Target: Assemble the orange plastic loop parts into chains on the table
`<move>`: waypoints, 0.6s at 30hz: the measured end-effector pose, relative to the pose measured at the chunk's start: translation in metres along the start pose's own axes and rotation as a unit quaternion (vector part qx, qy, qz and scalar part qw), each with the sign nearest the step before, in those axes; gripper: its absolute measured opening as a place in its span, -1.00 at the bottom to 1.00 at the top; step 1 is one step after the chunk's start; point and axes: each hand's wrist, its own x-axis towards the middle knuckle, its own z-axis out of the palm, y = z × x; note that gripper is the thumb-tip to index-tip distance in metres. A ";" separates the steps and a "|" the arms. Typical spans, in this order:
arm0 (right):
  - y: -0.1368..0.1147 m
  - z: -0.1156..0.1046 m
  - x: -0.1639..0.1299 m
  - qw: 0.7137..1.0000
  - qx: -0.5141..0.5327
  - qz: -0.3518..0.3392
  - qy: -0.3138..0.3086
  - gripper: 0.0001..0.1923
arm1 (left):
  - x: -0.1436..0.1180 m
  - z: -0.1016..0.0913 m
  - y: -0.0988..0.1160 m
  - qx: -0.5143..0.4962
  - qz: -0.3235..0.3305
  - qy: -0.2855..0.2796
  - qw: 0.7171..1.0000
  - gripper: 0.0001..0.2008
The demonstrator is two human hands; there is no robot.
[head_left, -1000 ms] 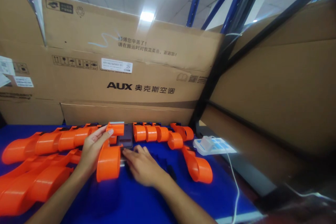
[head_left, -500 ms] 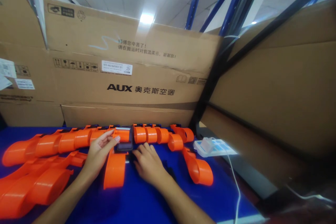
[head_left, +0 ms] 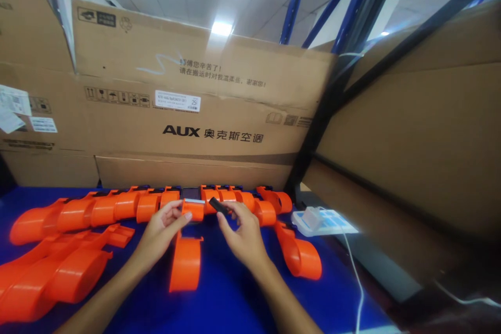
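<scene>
Left hand (head_left: 162,229) pinches the top end of a glossy orange plastic tape dispenser (head_left: 186,261) standing on the blue table (head_left: 219,302). Right hand (head_left: 242,235) grips a small flat black part (head_left: 219,205) between fingertips, just beside the dispenser's top end.

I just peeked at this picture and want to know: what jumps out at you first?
Bright orange plastic pieces lie in rows all over the blue table. In the middle, the left hand grips one orange piece by its top end, and the right hand pinches a small black part beside it. Behind stands a big cardboard box printed AUX.
</scene>
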 end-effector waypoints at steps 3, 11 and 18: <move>-0.003 -0.003 0.001 0.999 0.044 0.004 0.030 -0.72 | -0.003 0.003 -0.001 0.012 0.001 -0.042 0.999 -0.53; -0.013 -0.003 -0.001 0.992 0.102 -0.065 -0.039 -0.75 | -0.011 0.009 -0.002 0.029 0.000 -0.099 0.995 -0.54; -0.009 0.008 -0.006 0.992 0.108 -0.060 -0.039 -0.69 | -0.012 0.010 -0.004 0.033 0.004 -0.126 0.992 -0.53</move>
